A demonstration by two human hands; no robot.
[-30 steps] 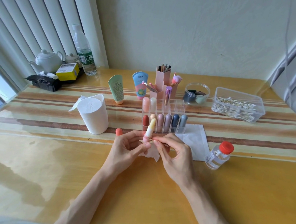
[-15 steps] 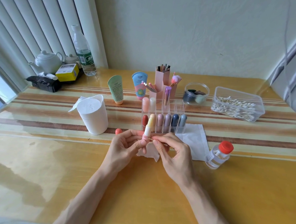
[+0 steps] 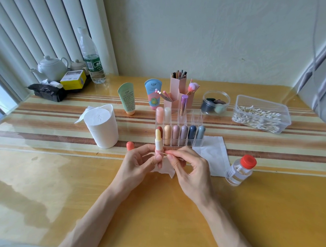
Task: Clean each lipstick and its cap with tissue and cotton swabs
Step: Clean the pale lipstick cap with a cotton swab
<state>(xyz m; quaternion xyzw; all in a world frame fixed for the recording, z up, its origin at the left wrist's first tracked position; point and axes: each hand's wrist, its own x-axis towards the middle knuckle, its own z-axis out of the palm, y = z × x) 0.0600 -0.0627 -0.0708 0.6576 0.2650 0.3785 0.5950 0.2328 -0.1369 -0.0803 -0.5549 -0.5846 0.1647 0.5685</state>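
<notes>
Your left hand [image 3: 137, 163] gripped the uncapped lipstick [image 3: 158, 140] upright at table centre, right hand [image 3: 190, 168] pinching a swab [image 3: 168, 153] to its collar, hands touching; cap [image 3: 130, 145] stood at 9 o'clock, probably unwiped; rack [image 3: 199, 142] at 12 held nine more, cleaned or not unclear.

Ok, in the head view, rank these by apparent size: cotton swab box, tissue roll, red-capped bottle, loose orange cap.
1. cotton swab box
2. tissue roll: close to the box in apparent size, and it sits nearer the camera, so their order is unsure
3. red-capped bottle
4. orange cap
</notes>
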